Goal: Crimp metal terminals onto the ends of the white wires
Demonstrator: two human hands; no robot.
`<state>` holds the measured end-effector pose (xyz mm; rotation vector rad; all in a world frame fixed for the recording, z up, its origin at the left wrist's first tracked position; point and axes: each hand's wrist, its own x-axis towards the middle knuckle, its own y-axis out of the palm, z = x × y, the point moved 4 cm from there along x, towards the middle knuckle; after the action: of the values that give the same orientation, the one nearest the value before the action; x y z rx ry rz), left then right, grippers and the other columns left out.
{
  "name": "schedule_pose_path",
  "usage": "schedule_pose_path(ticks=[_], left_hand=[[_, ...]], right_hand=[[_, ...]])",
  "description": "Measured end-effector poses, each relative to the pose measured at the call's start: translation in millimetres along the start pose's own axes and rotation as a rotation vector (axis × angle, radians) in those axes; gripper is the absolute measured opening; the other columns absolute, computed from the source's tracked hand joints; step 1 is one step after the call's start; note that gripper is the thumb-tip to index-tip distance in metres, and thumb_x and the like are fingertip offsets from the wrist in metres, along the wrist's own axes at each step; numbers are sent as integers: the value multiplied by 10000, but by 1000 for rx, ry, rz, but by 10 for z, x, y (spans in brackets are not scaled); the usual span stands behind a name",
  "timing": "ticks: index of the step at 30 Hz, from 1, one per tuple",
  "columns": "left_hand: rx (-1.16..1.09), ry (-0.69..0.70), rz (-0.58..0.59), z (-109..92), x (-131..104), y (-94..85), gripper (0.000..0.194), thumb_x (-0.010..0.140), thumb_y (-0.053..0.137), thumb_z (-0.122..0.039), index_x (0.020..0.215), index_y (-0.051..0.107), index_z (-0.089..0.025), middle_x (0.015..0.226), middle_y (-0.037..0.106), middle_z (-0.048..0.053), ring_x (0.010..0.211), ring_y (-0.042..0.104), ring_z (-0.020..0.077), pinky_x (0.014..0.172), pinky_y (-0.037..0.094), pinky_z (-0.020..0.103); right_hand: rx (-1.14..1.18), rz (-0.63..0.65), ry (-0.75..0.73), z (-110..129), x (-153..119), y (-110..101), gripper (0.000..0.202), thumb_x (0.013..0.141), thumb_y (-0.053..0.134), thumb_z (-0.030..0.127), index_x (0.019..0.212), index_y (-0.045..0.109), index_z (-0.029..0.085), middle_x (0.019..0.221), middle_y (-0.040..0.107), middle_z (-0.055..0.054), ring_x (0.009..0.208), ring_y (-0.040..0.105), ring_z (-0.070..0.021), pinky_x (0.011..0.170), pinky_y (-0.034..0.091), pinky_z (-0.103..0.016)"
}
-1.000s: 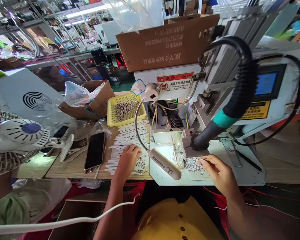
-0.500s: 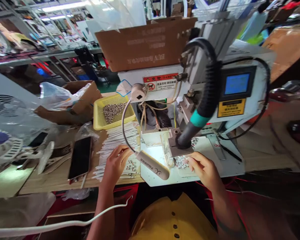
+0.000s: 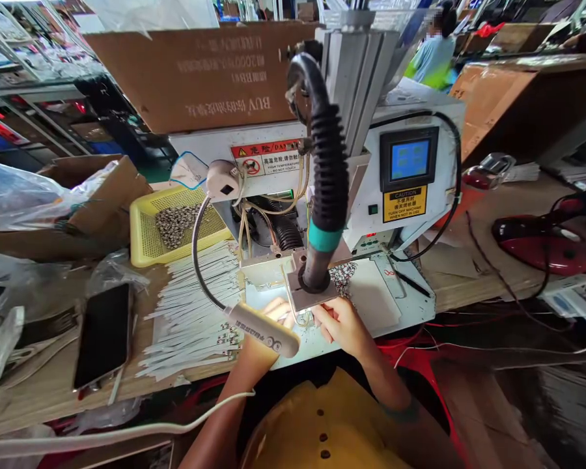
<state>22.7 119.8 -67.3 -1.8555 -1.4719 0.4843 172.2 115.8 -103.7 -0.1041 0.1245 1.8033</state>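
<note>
While both bare hands meet beneath it, the metal block sits at the lower end of a thick black hose, above the white base plate of the machine. The right hand is just below and to the right of the block, palm down, with its fingers bent and drawn narrowly together; whether they pinch a small piece cannot be told. The left hand is just below and to the left of the block, partly covered by a lit lamp on a bendable neck, so its grip cannot be told either. Right beside the block, on its right, small black-and-white pieces lie at the edge of a pale board. Left of the block, many white strips are spread side by side on the wooden table. Farther left and behind the block is a yellow basket with a heap of small parts, and well to the left lies a dark-screened phone. Above and to the right of the block is a blue screen; above and to the left is a brown cardboard box.
</note>
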Motion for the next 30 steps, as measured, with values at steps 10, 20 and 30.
schedule_pose_path(ticks=[10, 20, 30], left_hand=[[-95, -45, 30, 109, -21, 96, 326, 853, 406, -309, 532, 394, -255, 481, 414, -6, 609, 507, 177, 550, 480, 284], [-183, -46, -5, 75, -8, 96, 333, 840, 390, -277, 528, 277, -244, 541, 416, -9, 541, 467, 138, 522, 479, 266], [-97, -32, -7, 60, -7, 91, 333, 836, 379, -207, 517, 288, -238, 565, 486, -3, 537, 489, 133, 513, 473, 257]], right_hand=[[22, 19, 28, -11, 29, 5, 307, 841, 565, 394, 635, 425, 216, 513, 429, 60, 324, 352, -55, 324, 238, -227], [3, 0, 4, 0, 7, 8, 236, 849, 536, 311, 667, 414, 222, 528, 417, 64, 354, 327, -60, 345, 259, -220], [-32, -3, -3, -35, 35, -12, 242, 860, 528, 344, 683, 430, 211, 523, 413, 69, 362, 347, -61, 350, 270, -204]])
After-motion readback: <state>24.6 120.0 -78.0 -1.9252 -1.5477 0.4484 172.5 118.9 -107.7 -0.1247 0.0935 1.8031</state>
